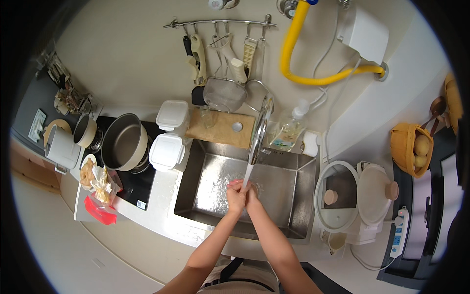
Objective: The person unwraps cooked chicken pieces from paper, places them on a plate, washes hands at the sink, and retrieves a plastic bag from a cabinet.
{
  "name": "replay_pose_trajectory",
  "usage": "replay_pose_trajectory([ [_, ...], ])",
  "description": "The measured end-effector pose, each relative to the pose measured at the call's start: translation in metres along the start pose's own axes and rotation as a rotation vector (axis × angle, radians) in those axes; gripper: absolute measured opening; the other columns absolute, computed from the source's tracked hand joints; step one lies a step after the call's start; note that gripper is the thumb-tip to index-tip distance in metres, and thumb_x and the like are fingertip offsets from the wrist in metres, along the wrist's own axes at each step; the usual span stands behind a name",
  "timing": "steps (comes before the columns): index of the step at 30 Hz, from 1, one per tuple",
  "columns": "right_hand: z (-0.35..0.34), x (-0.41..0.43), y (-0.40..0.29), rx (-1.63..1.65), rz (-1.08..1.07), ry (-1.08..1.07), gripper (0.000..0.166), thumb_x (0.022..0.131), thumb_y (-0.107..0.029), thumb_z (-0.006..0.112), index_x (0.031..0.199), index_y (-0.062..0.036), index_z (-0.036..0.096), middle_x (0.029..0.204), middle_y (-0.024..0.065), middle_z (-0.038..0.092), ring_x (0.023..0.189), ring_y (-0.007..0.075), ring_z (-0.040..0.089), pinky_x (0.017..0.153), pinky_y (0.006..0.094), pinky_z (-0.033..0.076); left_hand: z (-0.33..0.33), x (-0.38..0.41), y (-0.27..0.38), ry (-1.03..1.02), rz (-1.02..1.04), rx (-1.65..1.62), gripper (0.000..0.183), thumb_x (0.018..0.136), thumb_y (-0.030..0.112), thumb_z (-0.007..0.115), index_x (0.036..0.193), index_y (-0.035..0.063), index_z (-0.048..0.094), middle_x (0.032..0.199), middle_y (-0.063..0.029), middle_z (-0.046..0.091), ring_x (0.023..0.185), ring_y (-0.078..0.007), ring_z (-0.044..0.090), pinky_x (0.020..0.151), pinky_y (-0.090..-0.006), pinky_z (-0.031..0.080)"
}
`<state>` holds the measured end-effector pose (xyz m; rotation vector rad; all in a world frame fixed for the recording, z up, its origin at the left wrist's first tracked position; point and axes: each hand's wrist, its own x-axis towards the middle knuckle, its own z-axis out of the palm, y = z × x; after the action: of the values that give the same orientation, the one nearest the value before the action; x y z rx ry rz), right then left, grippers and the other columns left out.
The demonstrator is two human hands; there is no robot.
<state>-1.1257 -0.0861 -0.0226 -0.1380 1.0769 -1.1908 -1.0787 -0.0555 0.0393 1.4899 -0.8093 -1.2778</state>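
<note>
My left hand and my right hand are pressed together, fingers partly wrapped over each other. They are inside a stainless steel sink, under the curved chrome faucet. A stream of water runs from the spout onto them. Whether anything is between the palms is hidden. Wet patches shine on the sink floor to the left of my hands. Behind the sink, to the right of the faucet, stand a clear pump bottle of liquid soap and a white sponge.
Lidded white containers border the sink's left side. Beyond them, a large pot sits on the black cooktop. A glass-lidded cooker stands at the right. Strainers hang from a wall rail.
</note>
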Motion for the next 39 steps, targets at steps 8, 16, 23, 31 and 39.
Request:
replay_pose_trajectory([
  [8,-0.021,-0.003,0.022,0.453,0.025,0.042,0.043,0.089,-0.034,0.033,0.087,-0.001,0.061,0.091,0.0155,0.063,0.087,0.0294,0.06,0.083,0.0399,0.047,-0.015,0.005,-0.021,0.116,-0.347,-0.736,0.016,0.088,0.006,0.051,0.088,-0.0034,0.064,0.085,-0.0105,0.063,0.075,-0.0157,0.058,0.069,-0.0283,0.049],
  [16,-0.064,-0.006,0.034,0.452,-0.027,-0.07,0.039,0.089,-0.029,0.035,0.089,0.0001,0.061,0.089,0.0119,0.064,0.084,0.0244,0.059,0.08,0.0348,0.048,-0.011,-0.009,-0.03,-0.017,-0.548,-0.82,0.023,0.094,0.013,0.039,0.102,-0.0017,0.055,0.096,-0.0114,0.061,0.088,-0.0208,0.06,0.08,-0.0334,0.05],
  [23,-0.001,-0.026,-0.055,0.594,-0.132,0.225,0.036,0.089,-0.026,0.038,0.101,0.0048,0.054,0.11,0.017,0.058,0.104,0.0303,0.054,0.093,0.04,0.043,0.009,0.006,-0.002,-0.042,-0.496,-1.1,0.027,0.096,0.016,0.032,0.106,-0.0022,0.049,0.106,-0.0136,0.056,0.101,-0.0247,0.054,0.092,-0.0359,0.044],
  [31,0.055,-0.011,-0.126,0.608,-0.165,0.196,0.03,0.088,-0.023,0.042,0.094,0.0034,0.055,0.1,0.0149,0.059,0.099,0.0256,0.054,0.092,0.0364,0.041,-0.001,0.017,0.014,-0.101,-0.409,-0.988,0.019,0.092,0.003,0.037,0.104,-0.0041,0.049,0.101,-0.0109,0.054,0.094,-0.0207,0.053,0.092,-0.0301,0.044],
  [39,-0.02,0.0,-0.007,0.383,-0.032,-0.015,0.013,0.082,-0.012,0.052,0.081,-0.0021,0.061,0.076,0.0078,0.062,0.069,0.0203,0.061,0.064,0.0298,0.051,-0.014,0.016,-0.008,-0.143,-0.489,-0.906,0.02,0.086,0.004,0.044,0.105,-0.0005,0.049,0.092,-0.0079,0.056,0.085,-0.0171,0.056,0.08,-0.0293,0.047],
])
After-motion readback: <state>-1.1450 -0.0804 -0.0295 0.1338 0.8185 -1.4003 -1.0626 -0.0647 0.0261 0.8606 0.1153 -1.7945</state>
